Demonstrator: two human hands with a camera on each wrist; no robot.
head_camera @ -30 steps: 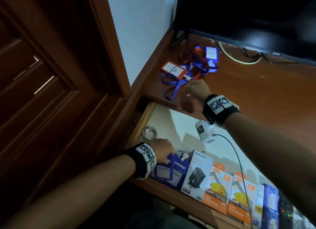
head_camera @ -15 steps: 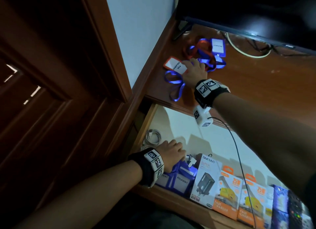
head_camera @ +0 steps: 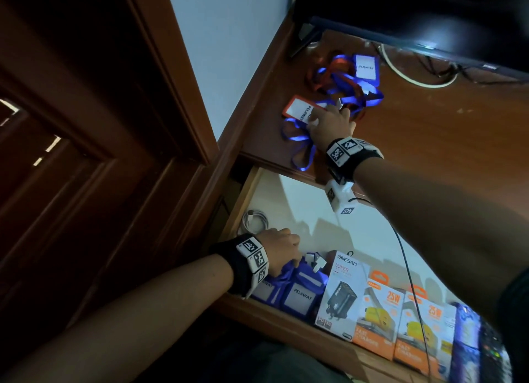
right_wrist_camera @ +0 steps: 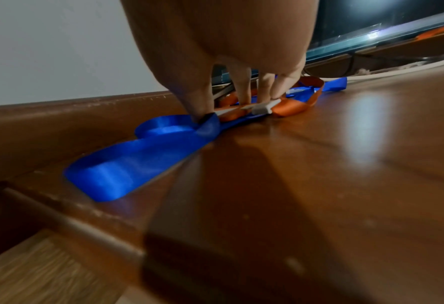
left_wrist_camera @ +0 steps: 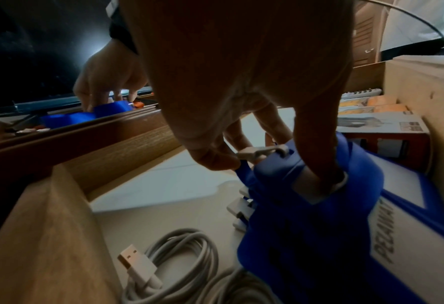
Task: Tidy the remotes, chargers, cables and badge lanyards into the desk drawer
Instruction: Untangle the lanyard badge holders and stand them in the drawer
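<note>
On the desk top lies a tangle of lanyards: an orange badge holder (head_camera: 297, 110), a blue badge holder (head_camera: 366, 67) and a blue strap (head_camera: 300, 150) (right_wrist_camera: 143, 164). My right hand (head_camera: 329, 122) (right_wrist_camera: 244, 107) is set down on the orange badge's near end. Its straight fingertips touch the white clip (right_wrist_camera: 263, 108) and its thumb rests on the blue strap. In the open drawer (head_camera: 243, 208), my left hand (head_camera: 282, 248) (left_wrist_camera: 267, 156) grips the top of the standing blue badge holders (head_camera: 303, 291) (left_wrist_camera: 306, 216), thumb on one side and fingers on the other.
A coiled white cable (head_camera: 253, 221) (left_wrist_camera: 179, 263) lies in the drawer's left corner. Boxed chargers (head_camera: 343, 291) and a remote (head_camera: 492, 354) line the drawer's front wall. A dark screen (head_camera: 429, 10) with cables stands at the back of the desk. A wooden door is on the left.
My right hand has moved from the desk's front edge out onto the orange badge in the lanyard pile. My left hand has stayed on the blue badge holders in the drawer.
</note>
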